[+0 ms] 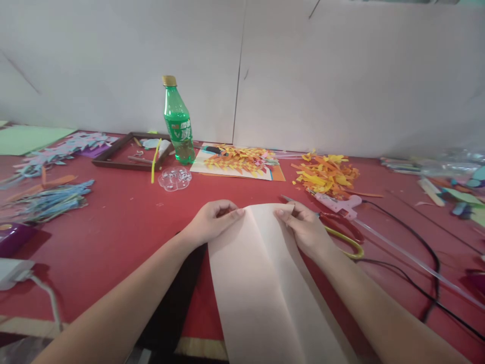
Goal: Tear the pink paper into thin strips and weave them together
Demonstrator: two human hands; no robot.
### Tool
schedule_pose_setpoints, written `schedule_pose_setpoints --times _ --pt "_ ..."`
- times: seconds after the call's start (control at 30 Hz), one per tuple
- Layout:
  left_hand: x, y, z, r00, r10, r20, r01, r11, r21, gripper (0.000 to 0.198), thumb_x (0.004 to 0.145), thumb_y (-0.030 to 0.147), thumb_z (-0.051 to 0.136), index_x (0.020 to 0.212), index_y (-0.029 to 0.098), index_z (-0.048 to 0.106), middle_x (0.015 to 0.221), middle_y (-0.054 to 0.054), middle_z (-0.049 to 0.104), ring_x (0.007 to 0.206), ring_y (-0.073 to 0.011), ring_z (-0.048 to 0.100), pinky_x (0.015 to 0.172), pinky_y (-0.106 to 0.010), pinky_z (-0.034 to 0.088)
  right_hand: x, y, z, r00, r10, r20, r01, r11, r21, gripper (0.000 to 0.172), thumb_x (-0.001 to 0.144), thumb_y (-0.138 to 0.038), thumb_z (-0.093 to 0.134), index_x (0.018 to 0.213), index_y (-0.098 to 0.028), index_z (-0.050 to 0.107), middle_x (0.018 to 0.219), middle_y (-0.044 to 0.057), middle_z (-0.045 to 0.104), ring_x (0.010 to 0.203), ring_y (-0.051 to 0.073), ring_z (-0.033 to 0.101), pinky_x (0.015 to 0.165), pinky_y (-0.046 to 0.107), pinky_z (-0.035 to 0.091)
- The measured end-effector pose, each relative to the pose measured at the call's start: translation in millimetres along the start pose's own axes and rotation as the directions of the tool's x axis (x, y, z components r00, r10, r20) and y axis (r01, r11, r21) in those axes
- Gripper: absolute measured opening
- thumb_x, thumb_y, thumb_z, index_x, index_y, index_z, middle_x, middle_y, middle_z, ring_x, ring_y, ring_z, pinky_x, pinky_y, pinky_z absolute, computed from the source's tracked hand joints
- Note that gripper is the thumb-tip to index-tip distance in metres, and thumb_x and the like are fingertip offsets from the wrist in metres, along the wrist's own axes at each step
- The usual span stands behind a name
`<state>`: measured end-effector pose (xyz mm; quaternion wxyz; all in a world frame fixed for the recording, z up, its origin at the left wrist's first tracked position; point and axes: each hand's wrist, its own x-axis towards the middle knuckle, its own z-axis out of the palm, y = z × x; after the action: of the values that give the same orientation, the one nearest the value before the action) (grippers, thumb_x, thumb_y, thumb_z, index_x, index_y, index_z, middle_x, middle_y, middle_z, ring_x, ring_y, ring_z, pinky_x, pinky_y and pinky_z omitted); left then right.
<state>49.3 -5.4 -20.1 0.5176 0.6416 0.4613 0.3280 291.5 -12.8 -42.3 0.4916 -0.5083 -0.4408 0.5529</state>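
Note:
Between my hands is a long pale sheet of paper with a crease running down its length. My left hand pinches its far left corner between thumb and fingers. At the far right corner, my right hand has the paper gripped the same way. The sheet's near end runs out of view at the bottom. Just beyond and right of my right hand lie scissors with red and yellow handles, their blades partly hidden by the hand. A pink glue gun rests beside them.
A green bottle stands at the back beside a brown tray and a clear bead dish. Orange and yellow paper strips lie behind the glue gun. Blue strips are at left. Black cable crosses the right side.

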Motion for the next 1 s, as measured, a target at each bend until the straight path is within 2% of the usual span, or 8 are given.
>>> schedule_pose_setpoints --times 0.3,0.43,0.6,1.0 --pt "0.7 0.4 0.3 1.0 0.019 -0.021 -0.02 0.999 -0.036 0.031 0.082 0.046 0.058 0.075 0.016 0.062 0.07 0.001 0.059 0.063 -0.0112 0.054 0.058 -0.02 0.041 -7.1 -6.5 7.5 0.996 0.031 0.087 -0.036 0.998 0.051 0.023 0.066 -0.036 0.079 0.077 -0.021 0.067 0.07 -0.002 0.07 0.061 0.016 0.063 0.06 0.027 0.047" --pt "-0.1 2.4 1.1 1.0 0.006 -0.01 -0.006 0.996 -0.089 0.029 0.081 0.045 0.059 0.076 0.017 0.063 0.07 0.002 0.06 0.062 -0.0106 0.054 0.058 -0.02 0.042 -8.2 -6.7 7.7 0.993 0.098 0.064 -0.102 0.993 0.058 0.027 0.064 -0.037 0.08 0.082 -0.021 0.069 0.073 0.001 0.072 0.061 0.019 0.065 0.061 0.031 0.05" --pt "0.4 2.2 1.7 0.999 -0.008 -0.039 0.002 0.988 -0.152 0.028 0.079 0.045 0.061 0.075 0.017 0.063 0.07 0.002 0.061 0.061 -0.0109 0.055 0.059 -0.021 0.042 -5.2 -3.8 5.5 0.999 0.029 -0.023 -0.028 0.999 0.037 0.022 0.062 -0.036 0.082 0.072 -0.022 0.069 0.069 0.0 0.071 0.062 0.018 0.064 0.06 0.031 0.05" --pt "0.6 2.3 1.8 0.999 -0.012 -0.044 0.004 0.984 -0.177 0.027 0.079 0.043 0.062 0.074 0.017 0.063 0.069 0.003 0.059 0.061 -0.0095 0.054 0.059 -0.02 0.041 -4.2 -1.6 1.4 0.999 -0.023 -0.043 0.024 0.999 0.032 0.023 0.061 -0.035 0.083 0.07 -0.022 0.067 0.062 -0.003 0.065 0.056 0.016 0.058 0.056 0.03 0.045"
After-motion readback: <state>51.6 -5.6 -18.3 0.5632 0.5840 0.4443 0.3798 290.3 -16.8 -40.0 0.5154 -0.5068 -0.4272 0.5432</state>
